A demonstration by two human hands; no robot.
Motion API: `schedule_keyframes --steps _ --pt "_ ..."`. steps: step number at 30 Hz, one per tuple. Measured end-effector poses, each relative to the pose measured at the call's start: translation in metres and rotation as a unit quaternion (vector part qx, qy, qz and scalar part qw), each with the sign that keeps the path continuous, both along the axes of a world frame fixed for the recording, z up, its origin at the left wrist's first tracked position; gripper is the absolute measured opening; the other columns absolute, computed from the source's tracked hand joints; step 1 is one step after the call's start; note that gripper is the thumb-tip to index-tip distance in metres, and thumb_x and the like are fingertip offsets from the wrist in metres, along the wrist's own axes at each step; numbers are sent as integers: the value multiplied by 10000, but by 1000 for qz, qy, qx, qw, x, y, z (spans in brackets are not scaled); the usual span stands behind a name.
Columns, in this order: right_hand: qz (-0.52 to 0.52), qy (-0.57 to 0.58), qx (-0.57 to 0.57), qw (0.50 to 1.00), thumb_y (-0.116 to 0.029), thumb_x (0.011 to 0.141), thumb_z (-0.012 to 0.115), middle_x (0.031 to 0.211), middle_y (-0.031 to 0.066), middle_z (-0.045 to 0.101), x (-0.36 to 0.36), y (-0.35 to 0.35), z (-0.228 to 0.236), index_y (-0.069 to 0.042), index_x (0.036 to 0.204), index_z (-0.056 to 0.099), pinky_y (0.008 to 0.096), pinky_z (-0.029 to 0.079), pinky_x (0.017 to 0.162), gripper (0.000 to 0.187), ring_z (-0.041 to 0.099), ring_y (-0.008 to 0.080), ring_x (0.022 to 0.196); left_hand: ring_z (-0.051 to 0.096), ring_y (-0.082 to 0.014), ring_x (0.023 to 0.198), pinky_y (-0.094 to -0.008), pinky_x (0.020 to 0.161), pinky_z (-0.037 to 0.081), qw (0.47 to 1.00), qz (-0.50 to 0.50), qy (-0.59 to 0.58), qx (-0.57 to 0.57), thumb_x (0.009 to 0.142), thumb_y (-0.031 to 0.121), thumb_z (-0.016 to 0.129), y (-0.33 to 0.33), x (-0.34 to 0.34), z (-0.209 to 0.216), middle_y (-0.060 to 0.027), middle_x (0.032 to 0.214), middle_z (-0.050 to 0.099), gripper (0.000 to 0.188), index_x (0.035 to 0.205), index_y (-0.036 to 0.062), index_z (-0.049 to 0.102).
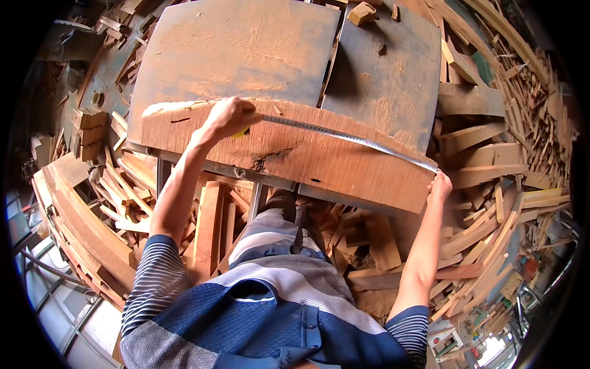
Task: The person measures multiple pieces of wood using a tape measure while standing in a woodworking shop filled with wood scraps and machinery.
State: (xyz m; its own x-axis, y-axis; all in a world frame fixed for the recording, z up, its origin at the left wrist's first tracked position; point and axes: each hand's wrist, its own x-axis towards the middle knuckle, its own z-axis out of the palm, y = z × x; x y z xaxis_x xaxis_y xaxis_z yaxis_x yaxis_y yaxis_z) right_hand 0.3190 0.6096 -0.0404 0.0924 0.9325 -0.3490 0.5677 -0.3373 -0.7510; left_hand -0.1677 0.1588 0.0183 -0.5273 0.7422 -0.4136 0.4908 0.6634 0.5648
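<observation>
A left hand (230, 117), curled tightly around a tape measure (241, 132) whose yellow case shows only in part, rests over a broad reddish-brown plank (344, 163); well to the hand's left, long curved timbers (92, 224) lie stacked. The plank lies flat along the near edge of a dusty metal desk (233, 49), its far edge bowed and, toward the left end, rough and pale. Near the plank's middle, a dark knot (268, 158) breaks the grain. From the left hand, the tape's pale marked blade (350, 138) runs taut across the plank, slanting toward the wearer. Beyond it, a narrow gap divides the desk top, and a small wood block (361, 13) sits near the far side. At the plank's right end, the right hand (439, 179) pinches the blade's tip between thumb and fingers. Farther right, thick boards (482, 166) and slender offcuts (544, 117) lie heaped.
</observation>
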Motion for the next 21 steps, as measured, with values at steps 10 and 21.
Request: schedule_keyframes --steps 10,21 --pt "-90 318 -33 943 -222 1064 612 852 -10 635 116 -163 30 -79 1127 654 270 513 616 162 601 91 725 753 -226 832 -392 780 597 974 -48 -219 -39 927 363 728 -51 153 37 -158 944 780 352 1079 51 788" --pt "7 333 -186 924 -128 1039 627 918 58 676 65 -377 50 -19 1142 657 289 550 634 153 638 134 748 732 -382 935 -451 819 573 952 -166 -255 -17 925 411 695 -6 293 21 -219 1000 750 434 1096 16 751"
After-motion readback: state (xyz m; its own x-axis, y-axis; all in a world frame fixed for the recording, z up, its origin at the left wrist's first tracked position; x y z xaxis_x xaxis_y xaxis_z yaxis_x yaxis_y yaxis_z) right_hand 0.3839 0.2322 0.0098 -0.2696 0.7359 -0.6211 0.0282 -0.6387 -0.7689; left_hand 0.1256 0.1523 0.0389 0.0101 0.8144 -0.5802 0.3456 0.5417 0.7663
